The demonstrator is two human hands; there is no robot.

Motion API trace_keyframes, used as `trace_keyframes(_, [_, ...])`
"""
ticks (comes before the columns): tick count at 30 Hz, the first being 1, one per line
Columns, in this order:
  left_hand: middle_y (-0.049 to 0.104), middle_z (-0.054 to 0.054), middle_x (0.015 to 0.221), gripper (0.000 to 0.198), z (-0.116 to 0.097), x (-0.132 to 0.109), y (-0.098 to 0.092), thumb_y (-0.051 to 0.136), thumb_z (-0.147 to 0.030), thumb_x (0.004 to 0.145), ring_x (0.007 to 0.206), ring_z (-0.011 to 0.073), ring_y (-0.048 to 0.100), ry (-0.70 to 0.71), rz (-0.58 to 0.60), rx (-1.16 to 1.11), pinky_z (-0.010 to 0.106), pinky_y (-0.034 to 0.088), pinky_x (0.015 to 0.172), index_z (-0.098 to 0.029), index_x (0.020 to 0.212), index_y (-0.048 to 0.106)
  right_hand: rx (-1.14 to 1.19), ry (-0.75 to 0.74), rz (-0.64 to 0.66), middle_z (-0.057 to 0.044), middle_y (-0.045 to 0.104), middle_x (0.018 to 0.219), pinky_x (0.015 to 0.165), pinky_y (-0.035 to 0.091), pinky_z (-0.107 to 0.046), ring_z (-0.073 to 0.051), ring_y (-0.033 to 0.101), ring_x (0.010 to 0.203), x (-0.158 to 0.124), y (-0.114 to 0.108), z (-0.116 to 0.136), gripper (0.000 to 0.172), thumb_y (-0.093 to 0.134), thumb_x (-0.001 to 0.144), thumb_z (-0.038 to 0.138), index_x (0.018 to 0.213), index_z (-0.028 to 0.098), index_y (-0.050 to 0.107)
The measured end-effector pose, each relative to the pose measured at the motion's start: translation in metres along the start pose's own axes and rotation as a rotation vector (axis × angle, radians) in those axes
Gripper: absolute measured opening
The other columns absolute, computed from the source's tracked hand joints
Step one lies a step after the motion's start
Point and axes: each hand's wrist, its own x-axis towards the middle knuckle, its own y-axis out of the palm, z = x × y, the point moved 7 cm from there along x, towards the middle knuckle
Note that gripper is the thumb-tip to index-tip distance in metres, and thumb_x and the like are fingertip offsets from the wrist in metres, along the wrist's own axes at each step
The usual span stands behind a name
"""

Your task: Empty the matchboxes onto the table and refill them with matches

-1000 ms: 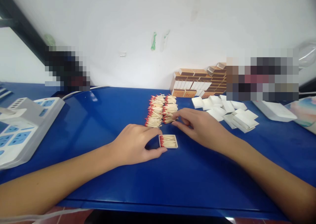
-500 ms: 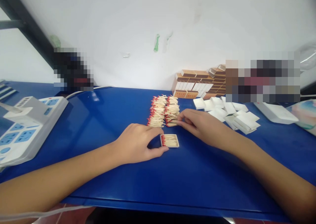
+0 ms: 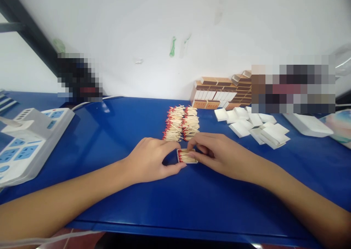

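Observation:
My left hand (image 3: 150, 159) rests on the table, thumb and forefinger closed about the left end of a small white matchbox tray (image 3: 189, 163). Red-tipped matches (image 3: 183, 156) lie side by side in it, heads to the left. Over the tray's right half, my right hand (image 3: 219, 150) is in a pinch, its fingertips down at the matches; which ones it grips is mostly hidden. Just behind the tray stand two stacks of loose matches, a left stack (image 3: 174, 124) and a right stack (image 3: 191, 123).
Several empty white trays (image 3: 241, 127) lie scattered at the right. Brown matchboxes (image 3: 214, 95) are stacked against the wall. A power strip (image 3: 52, 143) sits at the left of the blue table (image 3: 175, 201), and a white box (image 3: 308, 124) at the far right.
My right hand has moved from the right match stack, toward me and slightly left, to the tray. My left hand has stayed at the tray's left end.

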Motion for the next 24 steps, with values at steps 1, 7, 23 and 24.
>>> trace_keyframes(1, [0.061, -0.006, 0.061, 0.032, 0.0, 0.0, 0.0, 0.071, -0.051, 0.091, 0.051, 0.0127, 0.054, 0.001, -0.001, -0.002, 0.027, 0.034, 0.053, -0.021, 0.104, 0.074, -0.001, -0.007, -0.01, 0.002, 0.059, 0.076, 0.063, 0.037, -0.026, -0.014, 0.055, 0.069, 0.0, 0.0, 0.0, 0.013, 0.06, 0.103, 0.032, 0.1, 0.022, 0.068])
trace_keyframes(7, [0.066, -0.005, 0.065, 0.032, -0.001, 0.0, 0.0, 0.071, -0.05, 0.091, 0.055, 0.0132, 0.06, 0.011, -0.006, -0.011, 0.026, 0.037, 0.054, -0.02, 0.104, 0.074, -0.013, -0.053, 0.007, 0.001, 0.06, 0.078, 0.065, 0.037, -0.026, -0.013, 0.054, 0.069, -0.002, 0.001, 0.001, 0.018, 0.059, 0.103, 0.026, 0.088, 0.02, 0.065])
trace_keyframes(23, [0.066, -0.005, 0.066, 0.033, -0.001, -0.001, 0.001, 0.071, -0.051, 0.092, 0.056, 0.0133, 0.061, 0.017, 0.007, 0.007, 0.027, 0.04, 0.055, -0.021, 0.106, 0.073, 0.017, -0.126, -0.051, 0.0, 0.062, 0.084, 0.064, 0.039, -0.027, -0.012, 0.054, 0.07, -0.004, -0.004, 0.008, 0.014, 0.061, 0.104, 0.026, 0.095, 0.02, 0.07])
trace_keyframes(24, [0.066, -0.005, 0.066, 0.033, -0.001, -0.001, 0.002, 0.071, -0.051, 0.092, 0.056, 0.0134, 0.061, 0.017, 0.008, 0.007, 0.027, 0.04, 0.055, -0.022, 0.107, 0.073, 0.015, -0.123, -0.058, 0.0, 0.062, 0.083, 0.063, 0.038, -0.027, -0.012, 0.053, 0.07, -0.004, -0.006, 0.007, 0.014, 0.061, 0.103, 0.026, 0.095, 0.02, 0.07])
